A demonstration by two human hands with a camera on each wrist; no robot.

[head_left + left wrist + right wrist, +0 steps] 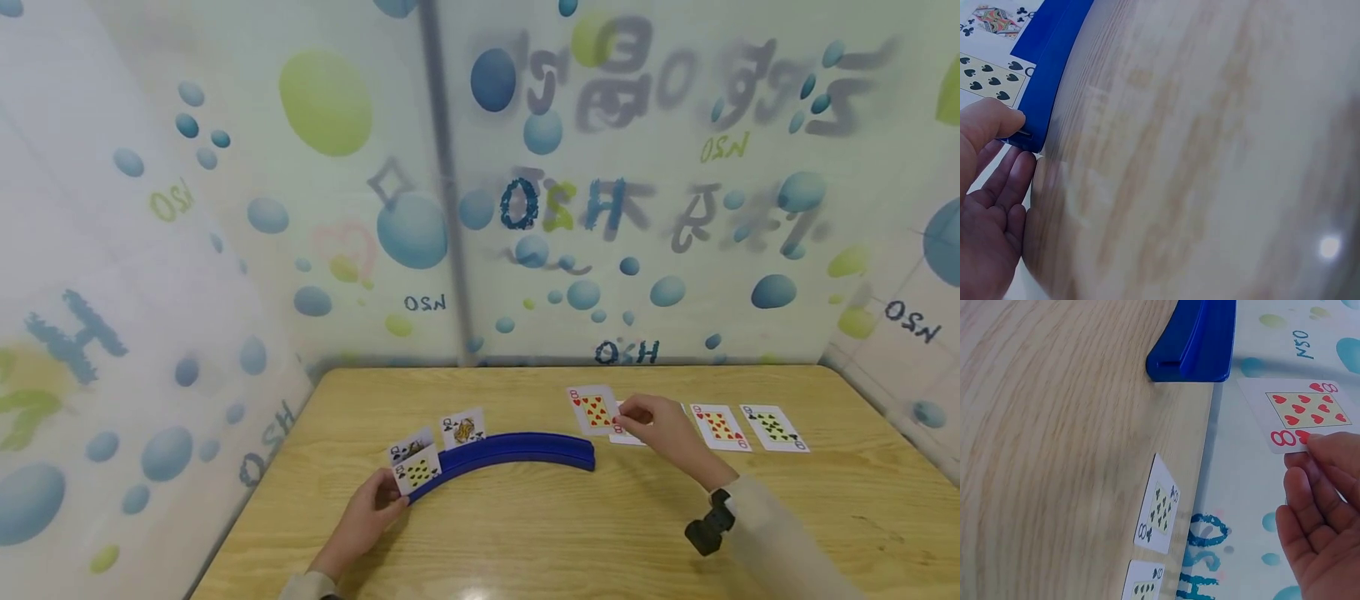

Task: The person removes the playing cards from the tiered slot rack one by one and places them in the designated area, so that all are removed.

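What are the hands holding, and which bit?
Right hand: eight of hearts, by its edge near a corner. Left hand: blue rack, by one end.

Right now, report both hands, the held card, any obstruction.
Left hand gripping blue curved card holder by its left end. Right hand pinching eight of hearts, apart from holder. Nothing visible between that card and holder's right end.

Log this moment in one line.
left hand: grips left end of blue holder | right hand: pinches eight of hearts | holder: three cards, left end | table: other cards, right of holder
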